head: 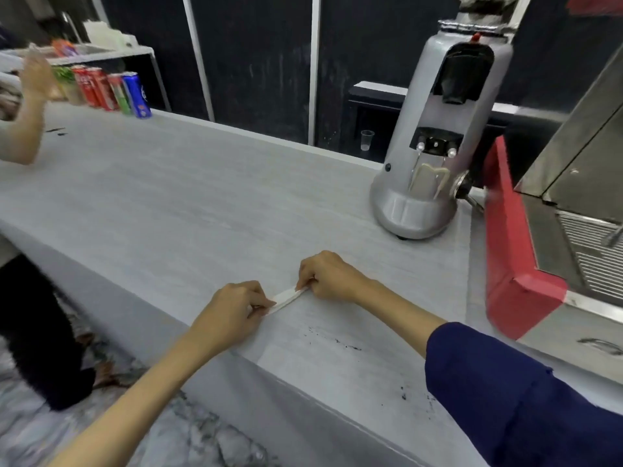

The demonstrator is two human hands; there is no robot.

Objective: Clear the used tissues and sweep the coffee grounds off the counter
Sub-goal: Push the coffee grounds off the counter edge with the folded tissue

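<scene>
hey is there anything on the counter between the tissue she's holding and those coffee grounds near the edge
Nothing visible does. The left hand and right hand pinch the folded tissue between them, and the coffee grounds lie on bare counter just nearer the person. The grinder stands well behind.

two bare hands pinch a folded white tissue flat on the grey counter, left hand and right hand at either end, in front of the grey coffee grinder; dark coffee grounds lie scattered nearer the camera.
</scene>
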